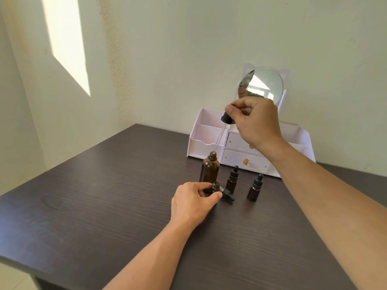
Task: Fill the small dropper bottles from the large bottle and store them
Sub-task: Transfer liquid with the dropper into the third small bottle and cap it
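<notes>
Dark wood-grain table (104, 206) against a pale wall, sunlit patch at far left

Left hand (192, 203) low on the tabletop, thumb and fingers closed round an uncapped small amber bottle (215, 186), holding it upright just in front of the large bottle

Large amber bottle (209, 169) upright behind it, cap off, neck open

Small black dropper cap (228, 195) lying on its side on the table, just right of the left thumb

Long glass pipette (219, 139) slanting down, tip at the mouth of the large bottle, black bulb at the top

Two more small dropper bottles, capped and upright: one (232, 180) beside the large bottle, the other (255, 188) further right, apart from it

Right hand (254, 120) raised above the bottles, fingertips pinching the pipette's black bulb

White organiser (209, 141) with open compartments and two drawers behind everything, round mirror (263, 84) on top, partly hidden by the right hand
</notes>
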